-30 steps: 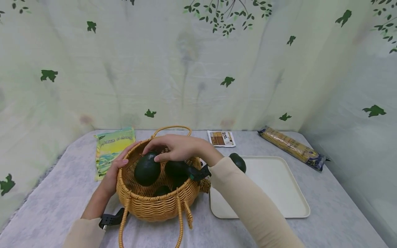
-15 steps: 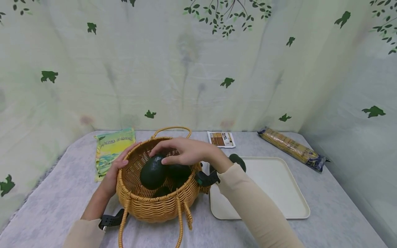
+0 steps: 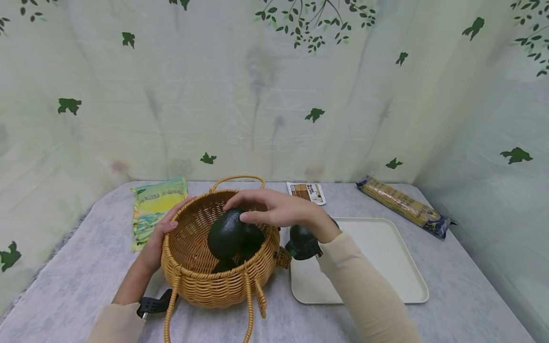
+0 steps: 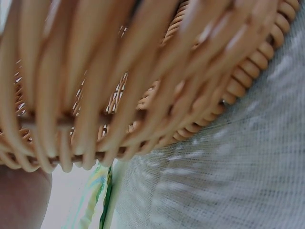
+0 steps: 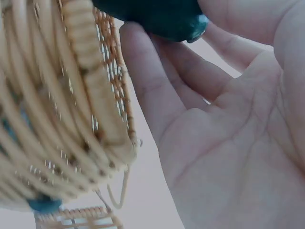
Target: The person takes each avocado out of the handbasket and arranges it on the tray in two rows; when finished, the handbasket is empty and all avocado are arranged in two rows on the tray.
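Observation:
My right hand (image 3: 280,208) holds a dark green avocado (image 3: 225,236) between thumb and fingers, just inside the mouth of a round wicker basket (image 3: 214,293). In the right wrist view, the avocado's end (image 5: 167,19) shows between the fingertips beside the basket wall. Another avocado (image 3: 254,237) lies deeper in the basket, partly covered by the held one; a dark shape below them is mostly hidden. My left hand (image 3: 156,238) grips the basket's left side, thumb at the rim. The left wrist view is mostly filled by woven wall (image 4: 95,86).
Right of the basket is a white tray (image 3: 377,262), with a dark avocado (image 3: 301,234) at its left, partly behind my wrist. A yellow-green packet (image 3: 158,205), a small brown-and-white packet (image 3: 306,191) and a long noodle-like packet (image 3: 403,205) lie farther back. Basket handles loop upward and frontward.
My right hand has moved right with the avocado, from the basket's left part toward its middle. The dark avocado at the tray's left has come into view. My left hand stays still.

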`<state>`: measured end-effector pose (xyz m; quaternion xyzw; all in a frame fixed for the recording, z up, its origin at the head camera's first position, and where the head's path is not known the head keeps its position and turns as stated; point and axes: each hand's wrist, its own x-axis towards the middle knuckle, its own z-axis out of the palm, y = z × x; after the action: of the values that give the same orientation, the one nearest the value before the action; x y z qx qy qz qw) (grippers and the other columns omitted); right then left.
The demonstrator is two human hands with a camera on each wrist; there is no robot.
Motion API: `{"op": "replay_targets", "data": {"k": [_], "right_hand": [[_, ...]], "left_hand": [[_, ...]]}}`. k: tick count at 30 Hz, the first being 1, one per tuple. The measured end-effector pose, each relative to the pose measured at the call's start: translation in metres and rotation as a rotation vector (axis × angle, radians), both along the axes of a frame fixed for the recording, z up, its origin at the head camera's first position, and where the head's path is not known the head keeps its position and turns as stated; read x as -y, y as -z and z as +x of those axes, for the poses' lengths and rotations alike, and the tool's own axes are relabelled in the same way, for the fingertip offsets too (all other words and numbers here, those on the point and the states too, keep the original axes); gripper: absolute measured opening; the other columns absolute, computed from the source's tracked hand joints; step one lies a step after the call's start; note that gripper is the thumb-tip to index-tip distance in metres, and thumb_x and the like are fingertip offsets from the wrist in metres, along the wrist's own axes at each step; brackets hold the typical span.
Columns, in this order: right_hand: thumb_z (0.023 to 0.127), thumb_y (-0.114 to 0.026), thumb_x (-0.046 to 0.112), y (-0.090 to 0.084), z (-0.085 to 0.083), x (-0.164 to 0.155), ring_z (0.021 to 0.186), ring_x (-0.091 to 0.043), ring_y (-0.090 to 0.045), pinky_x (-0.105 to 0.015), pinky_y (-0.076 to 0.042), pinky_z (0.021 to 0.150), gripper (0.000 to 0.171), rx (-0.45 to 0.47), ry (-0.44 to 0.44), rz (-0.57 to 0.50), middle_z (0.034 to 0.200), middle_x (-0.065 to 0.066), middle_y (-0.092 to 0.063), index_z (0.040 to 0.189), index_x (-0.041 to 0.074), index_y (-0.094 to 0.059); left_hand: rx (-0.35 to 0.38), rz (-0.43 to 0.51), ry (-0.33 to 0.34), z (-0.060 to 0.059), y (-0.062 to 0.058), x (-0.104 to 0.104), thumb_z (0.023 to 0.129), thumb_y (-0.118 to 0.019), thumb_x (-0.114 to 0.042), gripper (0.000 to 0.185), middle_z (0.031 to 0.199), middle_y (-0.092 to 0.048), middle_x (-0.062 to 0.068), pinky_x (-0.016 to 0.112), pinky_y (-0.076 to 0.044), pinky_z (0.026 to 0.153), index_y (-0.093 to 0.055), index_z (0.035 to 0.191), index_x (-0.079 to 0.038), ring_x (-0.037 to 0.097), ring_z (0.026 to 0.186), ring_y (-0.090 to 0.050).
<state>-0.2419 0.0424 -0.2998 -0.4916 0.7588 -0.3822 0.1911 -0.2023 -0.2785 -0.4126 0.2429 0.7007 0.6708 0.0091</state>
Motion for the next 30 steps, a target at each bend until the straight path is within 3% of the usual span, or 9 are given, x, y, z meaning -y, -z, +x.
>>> {"op": "replay_targets", "data": {"k": [5, 9, 19, 24, 30], "right_hand": [[0.106, -0.056, 0.03, -0.002, 0.003, -0.016, 0.128, -0.006, -0.054, -0.036, -0.046, 0.106, 0.038, 0.026, 0.054, -0.014, 0.145, 0.01, -0.055, 0.144, 0.022, -0.058], [0.107, -0.055, 0.03, -0.003, 0.005, -0.028, 0.13, -0.01, -0.052, -0.038, -0.047, 0.104, 0.039, 0.025, 0.068, -0.065, 0.145, 0.007, -0.054, 0.144, 0.018, -0.058], [0.106, -0.056, 0.039, 0.012, 0.009, -0.049, 0.12, -0.017, -0.059, -0.041, -0.05, 0.099, 0.043, 0.035, 0.125, -0.157, 0.139, 0.005, -0.059, 0.143, 0.018, -0.058], [0.106, -0.057, 0.034, 0.015, 0.012, -0.058, 0.114, -0.02, -0.063, -0.041, -0.052, 0.097, 0.039, 0.027, 0.191, -0.211, 0.132, 0.001, -0.063, 0.142, 0.018, -0.059], [0.107, -0.056, 0.033, 0.017, 0.016, -0.07, 0.124, -0.02, -0.06, -0.046, -0.051, 0.101, 0.038, 0.002, 0.308, -0.211, 0.141, 0.0, -0.058, 0.142, 0.02, -0.059]], "left_hand": [[-0.004, 0.002, 0.006, 0.0, 0.0, 0.0, 0.106, -0.023, -0.025, 0.061, 0.156, -0.038, -0.005, 0.025, -0.046, 0.103, -0.021, 0.165, -0.011, 0.014, 0.141, -0.042], [-0.007, -0.001, 0.007, -0.001, 0.0, 0.0, 0.106, -0.023, -0.024, 0.061, 0.155, -0.038, -0.005, 0.024, -0.045, 0.103, -0.021, 0.165, -0.011, 0.013, 0.141, -0.042], [-0.007, 0.001, 0.017, -0.001, 0.001, 0.001, 0.106, -0.023, -0.025, 0.061, 0.156, -0.037, -0.004, 0.025, -0.045, 0.103, -0.02, 0.165, -0.012, 0.012, 0.141, -0.042], [-0.005, 0.003, 0.018, -0.001, 0.001, 0.001, 0.106, -0.023, -0.025, 0.062, 0.156, -0.037, -0.004, 0.025, -0.045, 0.103, -0.018, 0.165, -0.01, 0.013, 0.141, -0.042], [-0.001, -0.002, 0.008, -0.001, 0.001, 0.001, 0.105, -0.023, -0.025, 0.061, 0.156, -0.037, -0.004, 0.025, -0.046, 0.103, -0.022, 0.165, -0.014, 0.014, 0.141, -0.042]]}}
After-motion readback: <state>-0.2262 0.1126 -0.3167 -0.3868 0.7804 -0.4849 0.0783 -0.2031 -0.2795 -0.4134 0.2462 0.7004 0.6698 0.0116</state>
